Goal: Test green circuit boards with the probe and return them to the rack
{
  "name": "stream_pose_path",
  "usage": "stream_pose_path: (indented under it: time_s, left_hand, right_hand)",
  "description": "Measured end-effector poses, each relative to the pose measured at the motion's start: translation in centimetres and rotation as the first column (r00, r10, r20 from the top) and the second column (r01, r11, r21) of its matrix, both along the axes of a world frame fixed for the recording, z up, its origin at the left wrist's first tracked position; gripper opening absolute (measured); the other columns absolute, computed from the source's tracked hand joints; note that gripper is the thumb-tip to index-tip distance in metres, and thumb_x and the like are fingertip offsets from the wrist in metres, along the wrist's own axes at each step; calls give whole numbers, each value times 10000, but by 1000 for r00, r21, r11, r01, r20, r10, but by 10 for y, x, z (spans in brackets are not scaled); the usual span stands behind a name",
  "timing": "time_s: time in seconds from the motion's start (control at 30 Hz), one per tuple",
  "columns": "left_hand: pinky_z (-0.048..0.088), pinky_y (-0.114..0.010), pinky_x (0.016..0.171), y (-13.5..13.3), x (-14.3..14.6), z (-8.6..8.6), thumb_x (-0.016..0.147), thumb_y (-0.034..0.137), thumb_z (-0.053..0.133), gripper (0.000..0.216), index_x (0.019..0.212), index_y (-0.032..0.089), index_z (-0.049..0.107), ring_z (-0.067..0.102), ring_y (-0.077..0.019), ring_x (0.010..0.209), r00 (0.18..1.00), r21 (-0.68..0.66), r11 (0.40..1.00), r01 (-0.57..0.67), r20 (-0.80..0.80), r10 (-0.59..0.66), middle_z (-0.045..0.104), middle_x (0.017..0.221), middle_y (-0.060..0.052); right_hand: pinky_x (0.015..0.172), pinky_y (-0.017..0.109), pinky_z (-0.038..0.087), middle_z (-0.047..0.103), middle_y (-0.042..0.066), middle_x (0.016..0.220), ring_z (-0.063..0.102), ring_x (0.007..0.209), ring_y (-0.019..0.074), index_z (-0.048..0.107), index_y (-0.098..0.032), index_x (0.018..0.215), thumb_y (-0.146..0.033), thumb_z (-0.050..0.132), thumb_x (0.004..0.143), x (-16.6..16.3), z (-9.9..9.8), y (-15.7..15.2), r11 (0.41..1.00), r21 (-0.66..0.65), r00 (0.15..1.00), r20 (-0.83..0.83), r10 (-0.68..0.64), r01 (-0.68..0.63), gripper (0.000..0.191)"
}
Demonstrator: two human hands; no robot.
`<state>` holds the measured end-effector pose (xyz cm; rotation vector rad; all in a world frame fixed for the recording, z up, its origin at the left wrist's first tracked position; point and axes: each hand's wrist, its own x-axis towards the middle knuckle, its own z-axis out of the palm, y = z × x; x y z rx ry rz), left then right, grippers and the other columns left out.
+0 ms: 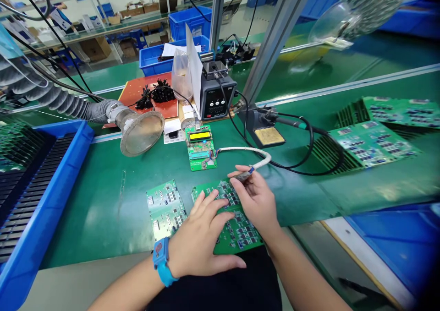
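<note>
My left hand (202, 237) lies spread over a stack of green circuit boards (244, 233), its fingertips on the top one. In my right hand (257, 201) is a small grey connector (242, 177), pinched between thumb and fingers above the board's upper right corner. A white sleeved cable (244, 150) runs from it to a green programmer board (201, 148) with a lit yellow display. Left of the stack, more circuit boards (167, 208) lie on the green mat, partly covered by my left hand.
A soldering station (217, 98) and an iron holder (261, 128) stand behind, with black cable looping right. Stacked boards (371, 141) sit at right. A fume hose nozzle (142, 133) hangs at left over the bench, beside a blue slotted bin (51, 210).
</note>
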<state>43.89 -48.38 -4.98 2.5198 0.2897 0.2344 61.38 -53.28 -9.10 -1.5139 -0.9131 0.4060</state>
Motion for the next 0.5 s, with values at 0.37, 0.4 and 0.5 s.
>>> stream_pose_path:
  time_s: [0.37, 0.4, 0.5]
  left_hand:
    - [148, -600, 1159, -4, 1, 3, 736, 413, 767, 672, 1283, 157, 470, 269, -348, 1404, 999, 28, 999, -34, -11, 35, 442, 1408, -164]
    - [148, -602, 1159, -4, 1, 3, 741, 402, 761, 665, 1285, 157, 468, 268, -348, 1405, 999, 30, 999, -37, -13, 37, 441, 1408, -164]
    - [150, -607, 1156, -5, 1, 4, 751, 375, 747, 652, 1293, 159, 458, 265, -350, 1405, 999, 31, 999, -41, -16, 42, 442, 1404, -162]
  right_hand:
    - [824, 348, 539, 706, 59, 987, 661, 886, 183, 583, -222, 1187, -322, 605, 879, 0, 1, -1, 1000, 2, 1000, -21, -15, 15, 324]
    - [831, 348, 541, 710, 57, 1001, 664, 897, 184, 578, -227, 1211, -316, 619, 871, -1, 3, -4, 1000, 13, 999, -40, -22, 23, 354]
    - [841, 342, 556, 720, 52, 1005, 679, 909, 182, 553, -236, 1264, -290, 639, 858, -6, 10, -21, 998, 41, 992, -113, -47, 52, 419]
